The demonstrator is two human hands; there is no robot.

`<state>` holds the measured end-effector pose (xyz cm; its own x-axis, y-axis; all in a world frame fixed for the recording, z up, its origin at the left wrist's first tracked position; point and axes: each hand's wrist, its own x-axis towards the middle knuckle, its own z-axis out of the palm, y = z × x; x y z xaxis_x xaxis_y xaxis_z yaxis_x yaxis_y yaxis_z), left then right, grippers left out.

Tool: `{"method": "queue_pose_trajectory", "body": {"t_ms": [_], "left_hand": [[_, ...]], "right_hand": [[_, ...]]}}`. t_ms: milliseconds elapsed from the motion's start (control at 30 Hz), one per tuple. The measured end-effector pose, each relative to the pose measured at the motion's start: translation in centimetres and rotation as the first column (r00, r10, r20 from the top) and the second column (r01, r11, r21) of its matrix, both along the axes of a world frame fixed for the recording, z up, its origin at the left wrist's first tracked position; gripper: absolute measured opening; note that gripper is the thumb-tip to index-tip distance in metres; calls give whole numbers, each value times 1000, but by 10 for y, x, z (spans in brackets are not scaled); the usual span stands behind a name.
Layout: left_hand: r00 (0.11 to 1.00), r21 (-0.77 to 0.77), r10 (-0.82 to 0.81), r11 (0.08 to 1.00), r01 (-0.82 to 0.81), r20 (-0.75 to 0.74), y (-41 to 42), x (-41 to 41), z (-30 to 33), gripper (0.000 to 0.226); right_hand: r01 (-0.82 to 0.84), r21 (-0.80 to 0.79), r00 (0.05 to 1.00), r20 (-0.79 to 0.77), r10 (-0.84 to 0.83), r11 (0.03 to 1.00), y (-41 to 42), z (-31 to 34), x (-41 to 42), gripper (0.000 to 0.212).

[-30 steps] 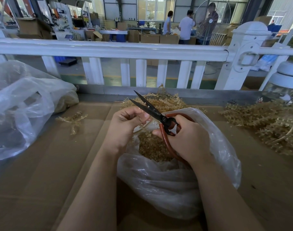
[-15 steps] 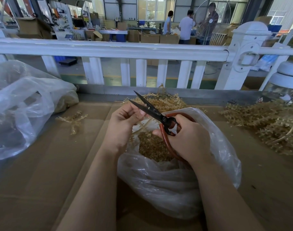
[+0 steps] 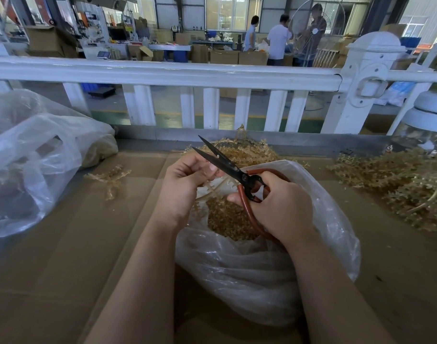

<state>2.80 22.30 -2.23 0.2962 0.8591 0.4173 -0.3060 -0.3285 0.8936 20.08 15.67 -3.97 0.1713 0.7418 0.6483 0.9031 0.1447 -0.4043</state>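
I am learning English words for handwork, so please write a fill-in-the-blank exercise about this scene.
1. The right hand grips the ____ by their red-brown handles.
2. The left hand pinches pale stems above a clear plastic ____.
3. The black blades stand ____, with their tips apart.
Missing words: scissors; bag; open.

no legible text, label, brand or number is found; the small wall signs [image 3: 174, 28] far behind are too blurred to read.
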Motion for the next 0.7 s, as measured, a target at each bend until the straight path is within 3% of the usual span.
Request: {"method": "queue_pose_trajectory", "body": {"t_ms": [200, 700], "left_hand": [[997, 59, -10, 998, 14, -73, -2, 2, 0, 11], [998, 35, -50, 998, 51, -37, -3, 2, 1, 13]], "right_hand": [[-35, -18, 999, -27, 34, 999, -1, 0, -1, 73], [-20, 31, 999, -30, 21, 999, 0, -1, 0, 72]]}}
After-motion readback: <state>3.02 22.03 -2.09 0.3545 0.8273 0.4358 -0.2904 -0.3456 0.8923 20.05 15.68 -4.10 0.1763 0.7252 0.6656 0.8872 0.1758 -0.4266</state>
